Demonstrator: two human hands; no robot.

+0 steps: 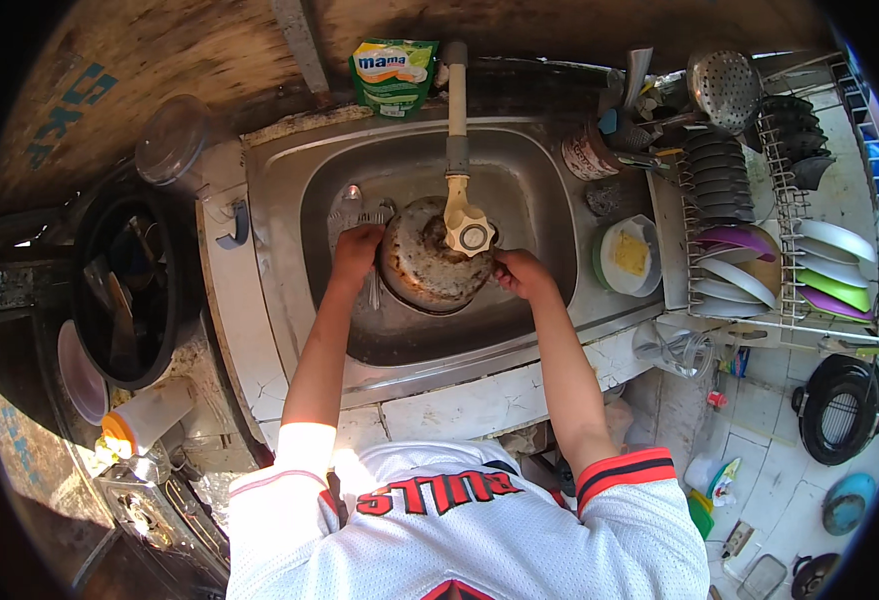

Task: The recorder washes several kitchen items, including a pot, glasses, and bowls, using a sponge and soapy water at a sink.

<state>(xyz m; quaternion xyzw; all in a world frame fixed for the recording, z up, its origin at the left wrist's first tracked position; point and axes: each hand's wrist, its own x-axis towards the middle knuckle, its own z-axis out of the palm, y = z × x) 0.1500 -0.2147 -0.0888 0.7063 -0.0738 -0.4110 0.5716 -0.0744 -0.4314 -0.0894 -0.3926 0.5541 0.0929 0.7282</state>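
A rounded metal pot [427,268], stained brown and blackened, sits in the steel sink [359,345] under the cream tap [469,235]. My left hand [358,252] grips its left edge. On the opposite side, my right hand [522,274] pinches the pot's right edge. The tap's knob covers part of the pot, and I cannot make out whether water runs. Beside my left hand lie several pieces of cutlery [372,217] and a small clear glass [350,195], partly hidden by the hand and pot.
Right of the sink stand a bowl [609,280] with a yellow sponge [631,252], a dark scouring pad [602,200] and a full dish rack [789,322]. A green pouch [393,80] leans behind the tap. Leftward are a clear jug [221,185] and a large black pot [87,300].
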